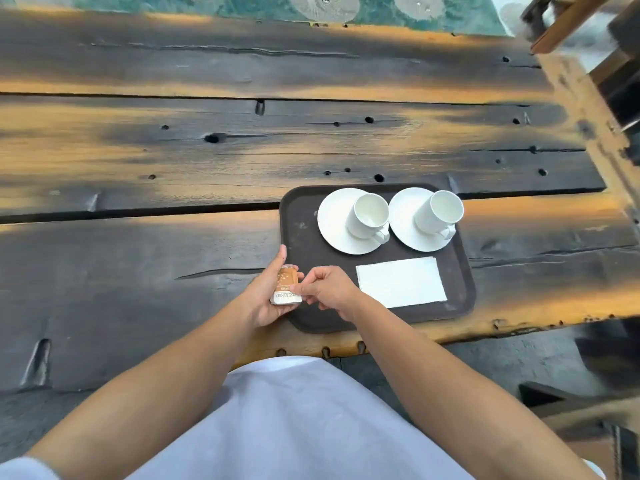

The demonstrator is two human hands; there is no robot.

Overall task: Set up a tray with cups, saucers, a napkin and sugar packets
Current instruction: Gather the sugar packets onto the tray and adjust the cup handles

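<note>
A dark brown tray (pixel 304 237) lies on the wooden table. At its far side stand two white saucers, the left saucer (pixel 334 223) and the right saucer (pixel 403 216), each bearing a white cup: the left cup (pixel 369 214) and the right cup (pixel 438 211). A folded white napkin (pixel 401 282) lies on the tray's near right part. Over the tray's near left corner my left hand (pixel 265 296) cradles a small stack of orange-and-white sugar packets (pixel 285 284). My right hand (pixel 325 289) pinches the packets' near end with thumb and fingers.
The dark, scorched plank table (pixel 207 150) stretches far to the left and back, with gaps between planks. Its near edge (pixel 381 341) runs just below the tray. A wooden chair frame (pixel 571 26) stands at the far right; a green patterned floor shows beyond.
</note>
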